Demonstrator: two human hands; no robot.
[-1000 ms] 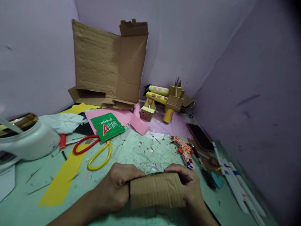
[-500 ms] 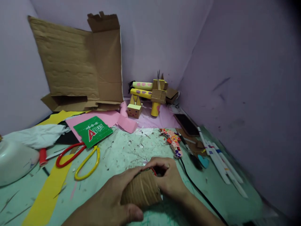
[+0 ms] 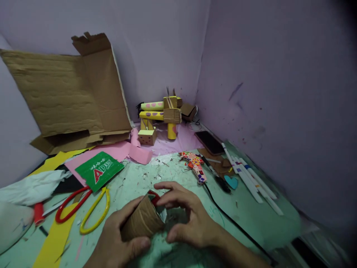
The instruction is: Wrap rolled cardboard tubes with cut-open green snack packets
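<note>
My left hand (image 3: 117,238) is wrapped round a rolled tube of brown corrugated cardboard (image 3: 142,222) near the front edge of the green table (image 3: 251,208). The tube's open end points right, with something red (image 3: 153,196) showing at its top rim. My right hand (image 3: 186,216) hovers at that open end, its fingers curved and spread, fingertips touching the rim. I cannot make out anything held in the right hand.
Red-and-yellow scissors (image 3: 83,208) and a green card (image 3: 99,170) lie to the left. A big cardboard sheet (image 3: 64,96) leans on the wall. Yellow paper-tube models (image 3: 160,115), a phone (image 3: 210,142), a patterned figure (image 3: 195,165), white pens (image 3: 251,178) and a black cable (image 3: 231,219) are nearby.
The flat bent cardboard has been rolled into a tube. My left hand now holds it alone, my right hand has come off to the open end. The view has swung right.
</note>
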